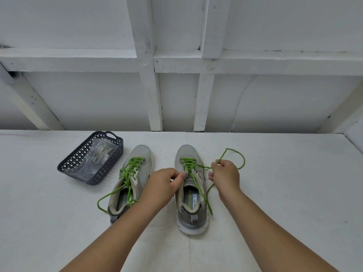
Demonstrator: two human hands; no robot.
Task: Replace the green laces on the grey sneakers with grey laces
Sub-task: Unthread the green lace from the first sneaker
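Note:
Two grey sneakers stand side by side on the white table, toes pointing away from me. The left sneaker (pixel 137 154) has its green lace (pixel 128 173) untied and trailing over the table. The right sneaker (pixel 184 154) holds a partly pulled-out green lace (pixel 234 152). My left hand (pixel 163 183) pinches the upper eyelet edge of the right sneaker. My right hand (pixel 225 173) pinches the green lace just right of that shoe, and the lace loops out past it. A clear bag with grey laces (pixel 98 156) lies in the basket.
A dark perforated plastic basket (pixel 78 154) sits at the left rear of the table (pixel 284 193). A white wall with wooden framing rises right behind the table's far edge.

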